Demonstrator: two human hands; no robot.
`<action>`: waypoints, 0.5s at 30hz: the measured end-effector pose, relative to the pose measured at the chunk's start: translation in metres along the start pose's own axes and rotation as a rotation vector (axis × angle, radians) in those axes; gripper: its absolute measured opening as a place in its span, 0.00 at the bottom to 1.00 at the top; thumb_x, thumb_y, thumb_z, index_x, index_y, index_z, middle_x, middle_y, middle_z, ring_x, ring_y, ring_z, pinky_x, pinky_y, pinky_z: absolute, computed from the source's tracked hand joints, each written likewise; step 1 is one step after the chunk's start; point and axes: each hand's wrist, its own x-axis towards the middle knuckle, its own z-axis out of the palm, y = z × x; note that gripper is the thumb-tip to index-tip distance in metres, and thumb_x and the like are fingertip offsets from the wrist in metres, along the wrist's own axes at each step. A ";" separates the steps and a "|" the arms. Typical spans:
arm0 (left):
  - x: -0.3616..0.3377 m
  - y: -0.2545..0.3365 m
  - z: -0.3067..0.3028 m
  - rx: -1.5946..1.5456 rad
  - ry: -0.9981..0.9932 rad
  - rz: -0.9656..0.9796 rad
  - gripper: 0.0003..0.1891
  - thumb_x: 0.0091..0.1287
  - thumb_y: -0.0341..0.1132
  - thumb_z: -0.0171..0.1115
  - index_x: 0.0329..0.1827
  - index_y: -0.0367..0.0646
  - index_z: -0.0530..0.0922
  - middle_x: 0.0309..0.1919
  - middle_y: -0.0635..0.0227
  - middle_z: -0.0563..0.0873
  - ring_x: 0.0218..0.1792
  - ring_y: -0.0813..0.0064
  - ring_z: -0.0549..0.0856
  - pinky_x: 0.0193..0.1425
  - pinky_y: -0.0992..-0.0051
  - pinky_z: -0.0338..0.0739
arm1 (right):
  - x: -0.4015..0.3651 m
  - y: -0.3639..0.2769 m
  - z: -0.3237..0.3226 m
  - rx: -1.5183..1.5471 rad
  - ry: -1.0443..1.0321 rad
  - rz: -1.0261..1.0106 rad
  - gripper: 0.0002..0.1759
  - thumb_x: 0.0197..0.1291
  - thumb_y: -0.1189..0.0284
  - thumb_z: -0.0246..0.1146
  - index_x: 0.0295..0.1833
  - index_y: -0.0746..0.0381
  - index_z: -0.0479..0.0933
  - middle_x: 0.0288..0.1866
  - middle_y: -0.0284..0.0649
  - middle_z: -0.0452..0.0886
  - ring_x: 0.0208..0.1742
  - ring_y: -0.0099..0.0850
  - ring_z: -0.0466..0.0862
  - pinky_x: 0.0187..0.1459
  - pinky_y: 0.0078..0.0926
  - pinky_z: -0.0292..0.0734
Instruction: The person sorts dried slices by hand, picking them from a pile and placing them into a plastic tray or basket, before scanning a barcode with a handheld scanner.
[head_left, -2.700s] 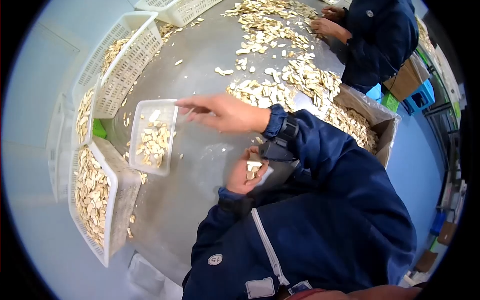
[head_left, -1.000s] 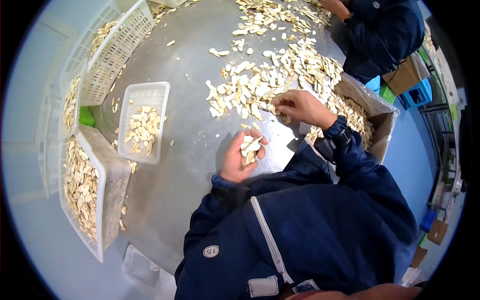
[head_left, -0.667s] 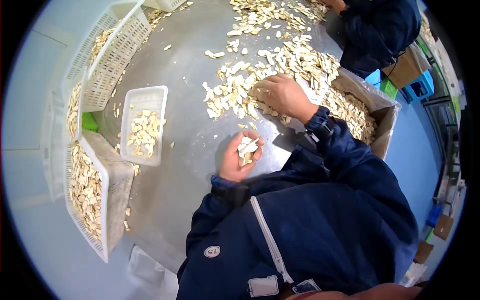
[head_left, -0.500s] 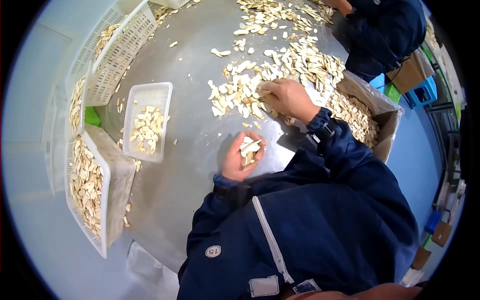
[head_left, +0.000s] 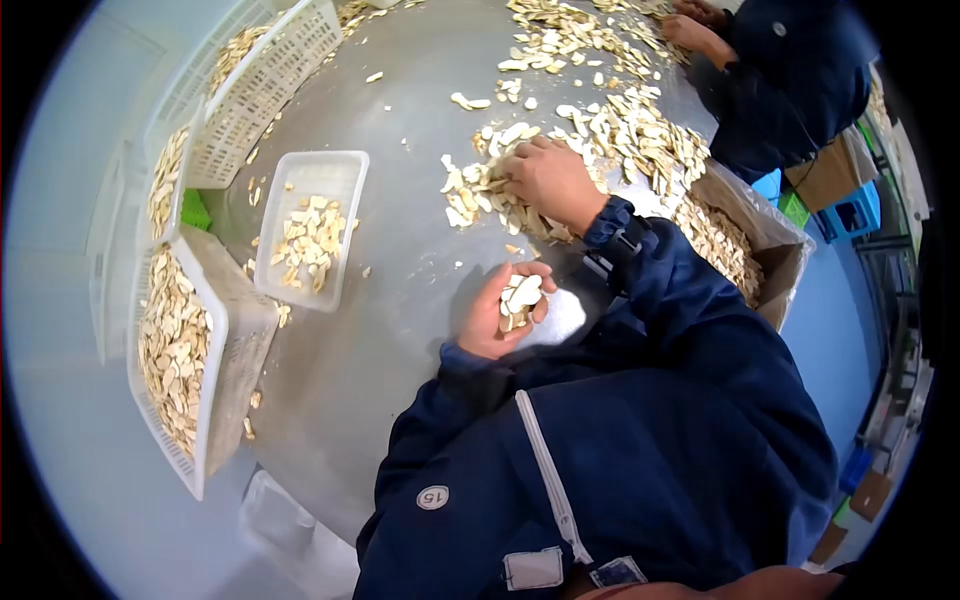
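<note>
Several pale dried slices (head_left: pixel 521 295) lie cupped in my left hand (head_left: pixel 492 318), its fingers curled round them above the metal table (head_left: pixel 400 340). My right hand (head_left: pixel 556 182) is palm down on the near left part of a loose pile of slices (head_left: pixel 640 135). Its fingertips are bent into the slices, and what they pinch, if anything, is hidden. To the left of my hands, a shallow translucent tray (head_left: pixel 346 225) holds a small heap of slices (head_left: pixel 312 240).
White perforated baskets (head_left: pixel 240 345) full of slices line the left edge. A lined carton (head_left: pixel 790 265) of slices stands at the right, by my right arm. At the top right a co-worker's hands (head_left: pixel 700 35) touch the slices. Blue stools are beyond.
The whole view has shifted slightly. My right hand has moved over the pile's left part, fingers deeper among the slices. The slices in my left hand lie differently. More of the co-worker's hands shows.
</note>
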 end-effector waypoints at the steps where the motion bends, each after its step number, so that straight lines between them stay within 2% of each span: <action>1: -0.001 0.000 -0.001 0.005 0.004 0.000 0.29 0.87 0.53 0.45 0.65 0.32 0.76 0.52 0.52 0.86 0.35 0.71 0.85 0.14 0.83 0.71 | -0.001 0.001 0.000 0.026 -0.026 0.007 0.12 0.63 0.58 0.71 0.43 0.55 0.87 0.40 0.36 0.85 0.48 0.40 0.86 0.49 0.39 0.82; 4: 0.004 -0.001 -0.009 -0.045 -0.110 -0.001 0.28 0.87 0.52 0.46 0.65 0.31 0.76 0.52 0.53 0.86 0.34 0.72 0.84 0.14 0.84 0.70 | -0.005 0.001 -0.010 0.118 -0.083 0.048 0.11 0.64 0.61 0.70 0.39 0.57 0.86 0.37 0.39 0.85 0.44 0.43 0.86 0.45 0.42 0.83; 7: 0.003 0.000 -0.006 -0.059 -0.067 -0.034 0.26 0.87 0.51 0.48 0.64 0.32 0.77 0.49 0.53 0.86 0.33 0.73 0.82 0.14 0.84 0.69 | 0.004 -0.009 -0.019 0.155 -0.184 0.093 0.11 0.65 0.62 0.69 0.40 0.59 0.85 0.35 0.42 0.87 0.40 0.46 0.87 0.42 0.44 0.83; 8: 0.003 0.000 -0.007 -0.066 -0.049 -0.046 0.26 0.87 0.51 0.48 0.64 0.33 0.77 0.46 0.54 0.86 0.32 0.73 0.82 0.14 0.84 0.69 | 0.012 -0.016 -0.023 0.185 -0.299 0.141 0.11 0.64 0.63 0.69 0.42 0.59 0.85 0.34 0.45 0.89 0.36 0.48 0.88 0.40 0.42 0.83; 9: 0.004 -0.001 -0.007 -0.073 -0.026 -0.054 0.25 0.86 0.51 0.49 0.63 0.33 0.77 0.43 0.55 0.85 0.32 0.73 0.82 0.14 0.84 0.69 | 0.022 -0.026 -0.023 0.270 -0.316 0.093 0.11 0.65 0.63 0.69 0.43 0.60 0.86 0.33 0.45 0.88 0.34 0.47 0.88 0.39 0.40 0.82; 11: 0.000 0.000 0.002 -0.079 0.059 -0.062 0.24 0.86 0.52 0.50 0.62 0.37 0.79 0.37 0.56 0.85 0.31 0.72 0.81 0.14 0.83 0.69 | 0.044 -0.050 -0.021 0.443 -0.353 -0.009 0.12 0.67 0.63 0.68 0.45 0.60 0.87 0.30 0.45 0.88 0.32 0.44 0.88 0.38 0.37 0.82; 12: 0.003 -0.004 -0.011 -0.136 -0.018 -0.073 0.24 0.86 0.53 0.49 0.62 0.39 0.79 0.39 0.54 0.86 0.31 0.71 0.82 0.14 0.83 0.69 | 0.059 -0.071 -0.033 0.643 -0.429 0.093 0.15 0.72 0.61 0.68 0.53 0.61 0.88 0.33 0.44 0.88 0.34 0.34 0.89 0.41 0.31 0.82; 13: 0.004 -0.005 -0.017 -0.192 -0.100 -0.085 0.24 0.86 0.54 0.49 0.62 0.40 0.79 0.41 0.52 0.88 0.31 0.71 0.82 0.14 0.83 0.69 | 0.067 -0.083 -0.028 0.840 -0.369 0.084 0.17 0.73 0.59 0.67 0.55 0.61 0.87 0.35 0.46 0.89 0.35 0.36 0.89 0.42 0.32 0.83; 15: 0.006 -0.005 -0.022 -0.158 -0.085 -0.107 0.25 0.86 0.54 0.48 0.61 0.40 0.80 0.42 0.52 0.88 0.31 0.71 0.83 0.14 0.84 0.68 | 0.073 -0.099 -0.015 1.228 -0.251 0.088 0.22 0.74 0.56 0.65 0.60 0.61 0.86 0.38 0.50 0.90 0.37 0.41 0.89 0.45 0.35 0.84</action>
